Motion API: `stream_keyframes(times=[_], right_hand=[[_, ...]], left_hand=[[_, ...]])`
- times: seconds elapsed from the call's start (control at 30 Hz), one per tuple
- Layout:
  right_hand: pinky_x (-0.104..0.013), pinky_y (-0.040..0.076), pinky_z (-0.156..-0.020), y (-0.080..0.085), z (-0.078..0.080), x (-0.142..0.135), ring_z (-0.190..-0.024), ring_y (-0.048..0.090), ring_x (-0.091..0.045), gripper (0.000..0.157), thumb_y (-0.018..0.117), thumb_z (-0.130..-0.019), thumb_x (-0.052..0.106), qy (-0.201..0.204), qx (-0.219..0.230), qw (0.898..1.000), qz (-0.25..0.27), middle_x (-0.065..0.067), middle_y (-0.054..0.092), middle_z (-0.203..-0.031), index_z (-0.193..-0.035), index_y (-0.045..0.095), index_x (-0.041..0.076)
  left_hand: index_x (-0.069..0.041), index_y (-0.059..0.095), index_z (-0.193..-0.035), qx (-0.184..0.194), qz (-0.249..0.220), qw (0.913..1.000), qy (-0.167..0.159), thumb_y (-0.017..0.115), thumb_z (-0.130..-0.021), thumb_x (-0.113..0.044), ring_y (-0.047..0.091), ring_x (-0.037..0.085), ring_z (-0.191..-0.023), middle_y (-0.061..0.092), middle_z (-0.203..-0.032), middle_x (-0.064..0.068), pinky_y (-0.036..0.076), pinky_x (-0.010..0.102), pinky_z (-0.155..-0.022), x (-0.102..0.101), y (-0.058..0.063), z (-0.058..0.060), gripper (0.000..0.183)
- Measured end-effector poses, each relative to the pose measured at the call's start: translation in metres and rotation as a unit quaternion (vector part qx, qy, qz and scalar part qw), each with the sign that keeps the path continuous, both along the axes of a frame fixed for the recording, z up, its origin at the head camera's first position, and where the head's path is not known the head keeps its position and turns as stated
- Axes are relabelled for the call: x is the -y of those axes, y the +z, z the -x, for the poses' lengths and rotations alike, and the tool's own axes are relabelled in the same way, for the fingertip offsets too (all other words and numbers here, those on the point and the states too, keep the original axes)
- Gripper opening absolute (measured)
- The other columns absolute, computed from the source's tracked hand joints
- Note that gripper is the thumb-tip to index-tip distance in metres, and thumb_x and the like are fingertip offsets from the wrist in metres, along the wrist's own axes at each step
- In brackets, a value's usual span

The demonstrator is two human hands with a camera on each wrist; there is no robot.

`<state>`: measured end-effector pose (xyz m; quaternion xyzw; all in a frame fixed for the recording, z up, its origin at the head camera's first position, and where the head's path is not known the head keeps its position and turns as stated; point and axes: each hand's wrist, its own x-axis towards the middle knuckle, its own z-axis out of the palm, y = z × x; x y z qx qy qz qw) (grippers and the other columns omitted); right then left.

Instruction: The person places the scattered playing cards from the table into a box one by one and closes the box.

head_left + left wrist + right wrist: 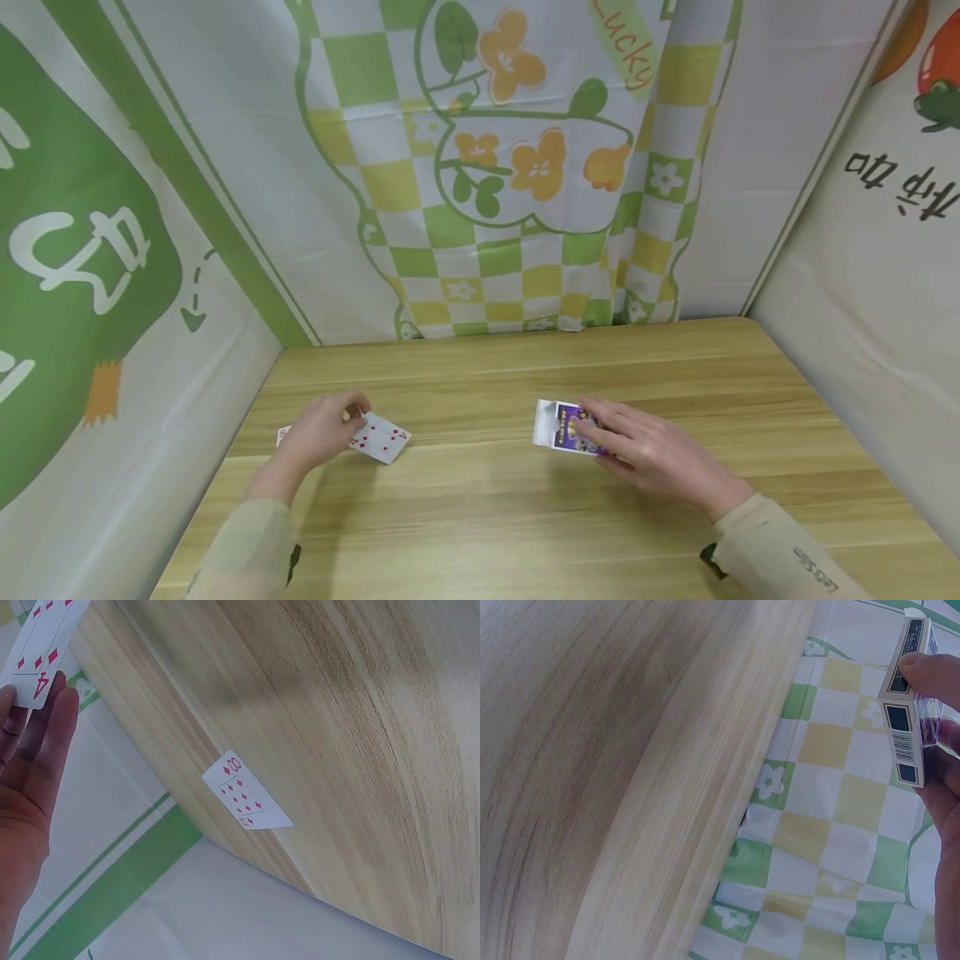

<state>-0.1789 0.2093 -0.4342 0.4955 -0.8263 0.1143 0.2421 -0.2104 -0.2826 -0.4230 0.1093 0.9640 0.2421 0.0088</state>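
Note:
My left hand (321, 432) pinches a playing card (384, 439) at one end, thumb against fingers. The card is white with a red 4 and red diamonds, and in the left wrist view it is raised off the table. An eight of diamonds (241, 796) lies face up on the wood; in the head view my left hand and wrist hide most of it. On the right, my right hand (660, 454) grips a small purple card box (568, 427) by its sides. Its white end flap stands open, pointing left. The right wrist view shows the box (904, 739) with a barcode on its end.
The wooden table (465, 533) reaches to a green, white and yellow checked cloth (495, 275) hanging at the back. Printed cloth walls (82, 250) stand along the left and right sides.

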Motion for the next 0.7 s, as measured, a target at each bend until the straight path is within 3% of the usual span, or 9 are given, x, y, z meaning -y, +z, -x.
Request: stream_keyframes(times=[0.27,0.43,0.7], right_hand=[[-0.044,0.061,-0.092,-0.003,0.003,-0.001,-0.120,0.066,-0.032,0.046,0.071,-0.097,0.024,0.005,-0.005,1.000,0.005,-0.018,0.056,-0.147,-0.141,0.062,0.012],[-0.044,0.061,-0.091,-0.005,0.004,-0.002,-0.120,0.066,-0.032,0.050,0.074,-0.094,0.022,0.007,-0.006,1.000,0.006,-0.017,0.055,-0.148,-0.141,0.062,0.012],[-0.043,0.062,-0.091,-0.003,0.003,-0.002,-0.121,0.065,-0.031,0.064,0.085,-0.082,0.014,-0.002,-0.001,1.000,0.000,-0.015,0.054,-0.150,-0.142,0.062,0.014]], left_hand=[[-0.008,0.070,-0.106,-0.013,-0.003,0.9999,-0.004,0.067,-0.094,-0.004,0.065,0.019,-0.085,0.072,-0.098,0.005,0.055,0.038,-0.073,-0.004,0.001,-0.001,0.013],[-0.006,0.070,-0.106,-0.021,-0.024,0.9995,-0.004,0.068,-0.093,-0.003,0.066,0.021,-0.087,0.071,-0.098,0.006,0.058,0.044,-0.079,-0.011,0.004,-0.002,0.013],[-0.005,0.069,-0.106,-0.015,-0.072,0.9973,0.010,0.068,-0.094,-0.004,0.066,0.018,-0.083,0.070,-0.098,0.006,0.057,0.030,-0.069,-0.023,0.007,-0.002,0.012]])
